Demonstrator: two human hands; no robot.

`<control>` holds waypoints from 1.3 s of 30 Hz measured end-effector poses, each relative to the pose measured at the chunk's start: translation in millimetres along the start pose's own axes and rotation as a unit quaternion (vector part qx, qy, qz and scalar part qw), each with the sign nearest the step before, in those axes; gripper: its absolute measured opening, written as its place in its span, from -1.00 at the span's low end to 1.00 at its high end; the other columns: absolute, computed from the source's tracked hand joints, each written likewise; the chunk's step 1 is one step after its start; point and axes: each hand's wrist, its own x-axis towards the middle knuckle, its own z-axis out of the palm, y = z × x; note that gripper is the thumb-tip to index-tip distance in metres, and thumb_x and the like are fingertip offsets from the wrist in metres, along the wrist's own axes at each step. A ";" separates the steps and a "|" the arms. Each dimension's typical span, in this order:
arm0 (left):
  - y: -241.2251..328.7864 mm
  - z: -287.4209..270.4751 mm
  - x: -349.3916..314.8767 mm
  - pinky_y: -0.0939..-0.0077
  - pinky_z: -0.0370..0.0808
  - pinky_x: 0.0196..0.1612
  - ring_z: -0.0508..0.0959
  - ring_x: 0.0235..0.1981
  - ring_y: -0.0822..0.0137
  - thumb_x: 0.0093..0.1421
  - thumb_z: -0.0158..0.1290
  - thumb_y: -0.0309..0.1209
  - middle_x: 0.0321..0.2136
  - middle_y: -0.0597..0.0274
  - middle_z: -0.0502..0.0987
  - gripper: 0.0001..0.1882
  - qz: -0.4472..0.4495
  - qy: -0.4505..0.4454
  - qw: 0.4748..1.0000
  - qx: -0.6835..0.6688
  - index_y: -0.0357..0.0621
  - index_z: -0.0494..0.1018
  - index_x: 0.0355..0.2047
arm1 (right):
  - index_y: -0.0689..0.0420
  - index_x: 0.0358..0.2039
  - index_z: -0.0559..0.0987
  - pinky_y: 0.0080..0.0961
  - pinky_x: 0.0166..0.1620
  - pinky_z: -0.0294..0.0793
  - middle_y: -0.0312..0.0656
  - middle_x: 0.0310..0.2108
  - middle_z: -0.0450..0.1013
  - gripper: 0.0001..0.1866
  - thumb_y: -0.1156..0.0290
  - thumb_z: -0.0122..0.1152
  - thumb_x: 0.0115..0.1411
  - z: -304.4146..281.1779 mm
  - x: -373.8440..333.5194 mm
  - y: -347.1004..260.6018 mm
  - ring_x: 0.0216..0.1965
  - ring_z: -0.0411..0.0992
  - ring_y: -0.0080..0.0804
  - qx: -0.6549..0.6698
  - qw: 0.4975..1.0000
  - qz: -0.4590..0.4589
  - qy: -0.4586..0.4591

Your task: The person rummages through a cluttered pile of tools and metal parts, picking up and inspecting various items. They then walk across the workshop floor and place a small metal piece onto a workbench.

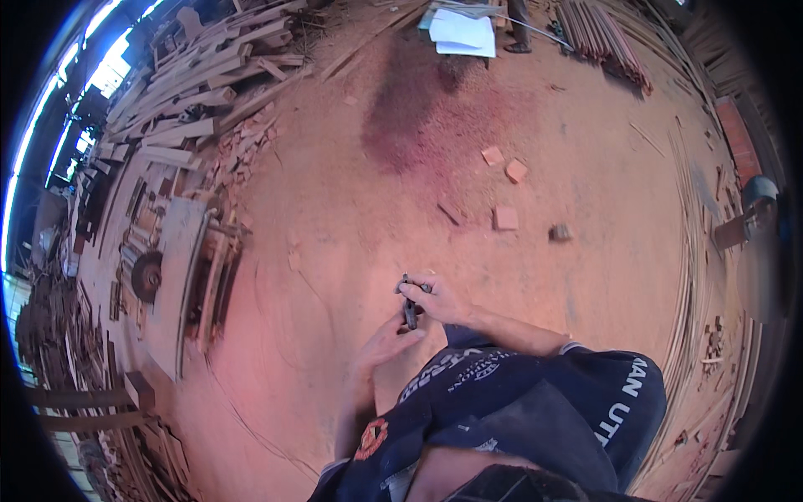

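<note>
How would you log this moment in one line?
left hand: holds small dark object, lower part | right hand: holds its upper part | floor ahead: pinkish blocks

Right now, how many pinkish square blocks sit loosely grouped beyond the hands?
3: a near block, a far-right block and a far-left block, all on the floor.

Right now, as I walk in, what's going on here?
A person in a dark blue shirt is handling a small, narrow dark object, too small to identify. The right hand grips its upper part; the left hand is at its lower end. Beyond the hands, square pinkish blocks lie on the dusty brown floor.
</note>
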 end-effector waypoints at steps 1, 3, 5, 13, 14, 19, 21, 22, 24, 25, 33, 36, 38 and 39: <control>6.7 -20.9 35.6 0.28 0.40 0.16 0.53 0.08 0.09 0.35 0.06 -0.15 0.03 -0.01 0.55 -0.51 0.025 -0.020 0.999 0.042 -0.27 0.42 0.12 | 0.23 -0.16 0.62 -0.53 -0.35 0.49 -0.26 -0.49 0.54 -0.71 0.24 0.12 0.38 -4.3 36.0 -7.2 -0.47 0.48 -0.57 0.033 0.999 0.022 -0.007; 12.0 -61.5 109.5 0.28 0.42 0.10 0.55 0.03 0.11 0.37 0.01 -0.15 -0.03 -0.01 0.57 -0.54 -0.014 0.019 1.000 -0.011 -0.29 0.44 0.07 | 0.22 -0.14 0.62 -0.55 -0.38 0.48 -0.26 -0.48 0.54 -0.69 0.21 0.13 0.38 -13.2 110.7 -26.1 -0.49 0.48 -0.58 0.061 0.995 0.076 0.026; 15.3 -87.2 137.6 0.30 0.43 -0.03 0.57 -0.09 0.20 0.41 -0.07 -0.17 -0.15 -0.01 0.60 -0.58 -0.073 0.079 0.989 -0.106 -0.32 0.47 -0.02 | 0.22 -0.13 0.62 -0.57 -0.41 0.45 -0.25 -0.48 0.55 -0.66 0.17 0.11 0.39 -18.9 181.7 -46.6 -0.49 0.48 -0.59 0.058 0.993 0.101 -0.016; 21.9 -280.7 287.3 0.45 0.47 -0.20 0.55 -0.33 0.40 0.36 0.04 -0.25 -0.40 0.21 0.62 -0.68 -0.082 0.139 0.967 -0.195 -0.32 0.56 -0.20 | 0.19 -0.30 0.58 -0.57 -0.48 0.37 -0.22 -0.48 0.53 -0.49 -0.03 -0.07 0.43 -27.0 454.3 -71.1 -0.53 0.40 -0.58 0.126 0.984 0.123 -0.029; 15.2 -311.3 315.3 0.47 0.47 -0.20 0.55 -0.33 0.41 0.36 0.04 -0.25 -0.41 0.22 0.62 -0.68 -0.111 0.115 0.972 -0.173 -0.32 0.56 -0.22 | 0.18 -0.25 0.59 -0.59 -0.51 0.35 -0.24 -0.48 0.53 -0.48 -0.04 -0.09 0.44 -27.6 491.4 -67.8 -0.56 0.37 -0.61 0.112 0.984 0.139 0.013; 9.0 -478.6 439.0 0.53 0.51 -0.30 0.58 -0.42 0.45 0.35 0.06 -0.26 -0.46 0.21 0.61 -0.69 -0.106 0.012 0.982 -0.156 -0.33 0.56 -0.25 | 0.18 -0.13 0.58 -0.54 -0.28 0.45 -0.21 -0.37 0.54 -0.48 -0.02 -0.18 0.47 -42.7 667.4 -75.9 -0.36 0.45 -0.53 0.089 0.980 0.136 0.116; 24.7 -545.0 495.4 0.52 0.53 -0.33 0.59 -0.43 0.42 0.36 0.05 -0.27 -0.46 0.20 0.61 -0.70 -0.109 -0.030 0.983 -0.147 -0.33 0.54 -0.22 | 0.20 -0.13 0.60 -0.56 -0.24 0.45 -0.20 -0.36 0.55 -0.49 -0.01 -0.11 0.45 -53.0 725.0 -94.2 -0.34 0.46 -0.54 0.143 0.978 0.050 0.145; 33.7 -572.4 521.0 0.51 0.53 -0.35 0.60 -0.43 0.41 0.37 0.04 -0.27 -0.46 0.19 0.61 -0.71 -0.112 -0.049 0.978 -0.171 -0.32 0.53 -0.21 | 0.20 -0.12 0.60 -0.56 -0.23 0.46 -0.20 -0.36 0.55 -0.51 0.02 -0.11 0.45 -59.2 751.4 -104.3 -0.33 0.46 -0.54 0.200 0.967 0.071 0.142; 49.0 -626.4 568.8 0.50 0.55 -0.35 0.62 -0.42 0.38 0.38 0.02 -0.28 -0.45 0.17 0.61 -0.71 -0.105 -0.083 0.969 -0.208 -0.32 0.51 -0.18 | 0.20 -0.11 0.59 -0.56 -0.21 0.48 -0.21 -0.36 0.55 -0.54 0.07 -0.11 0.46 -71.8 802.7 -122.6 -0.32 0.48 -0.53 0.313 0.940 0.029 0.132; 54.1 -649.0 596.6 0.49 0.56 -0.33 0.63 -0.41 0.36 0.39 0.01 -0.28 -0.45 0.16 0.61 -0.71 -0.094 -0.097 0.965 -0.225 -0.32 0.49 -0.17 | 0.20 -0.11 0.59 -0.56 -0.21 0.49 -0.21 -0.36 0.56 -0.55 0.08 -0.11 0.47 -79.5 830.3 -128.7 -0.33 0.48 -0.53 0.278 0.950 0.052 0.131; 26.1 -779.9 828.1 0.50 0.54 -0.26 0.62 -0.36 0.37 0.42 -0.05 -0.20 -0.35 0.16 0.62 -0.64 -0.117 -0.071 0.943 -0.303 -0.31 0.46 -0.08 | 0.20 -0.20 0.57 -0.57 -0.30 0.50 -0.23 -0.39 0.55 -0.63 0.14 -0.02 0.44 -168.9 1091.1 -117.9 -0.39 0.49 -0.54 0.170 0.979 0.065 0.094; 38.8 -828.5 914.7 0.49 0.52 -0.23 0.60 -0.26 0.38 0.40 -0.04 -0.20 -0.25 0.15 0.61 -0.63 -0.103 0.042 0.976 -0.185 -0.30 0.46 -0.04 | 0.17 -0.21 0.54 -0.56 -0.30 0.50 -0.24 -0.41 0.53 -0.66 0.15 -0.03 0.44 -209.4 1198.9 -140.3 -0.39 0.50 -0.54 0.118 0.986 0.097 0.062; 54.7 -871.6 959.4 0.42 0.51 -0.17 0.56 -0.19 0.38 0.38 -0.01 -0.18 -0.20 0.14 0.59 -0.56 -0.042 -0.021 0.991 -0.128 -0.32 0.44 0.05 | 0.16 -0.23 0.53 -0.56 -0.30 0.51 -0.25 -0.43 0.51 -0.69 0.17 -0.02 0.44 -235.5 1265.1 -167.7 -0.39 0.51 -0.52 0.064 0.990 0.112 0.062; 63.4 -888.1 977.5 0.41 0.51 -0.15 0.56 -0.19 0.37 0.38 0.00 -0.17 -0.20 0.12 0.59 -0.54 -0.011 0.003 0.996 -0.084 -0.33 0.43 0.07 | 0.16 -0.26 0.50 -0.56 -0.35 0.52 -0.25 -0.46 0.49 -0.69 0.17 -0.03 0.44 -247.0 1295.1 -181.8 -0.43 0.51 -0.51 0.148 0.984 0.082 0.049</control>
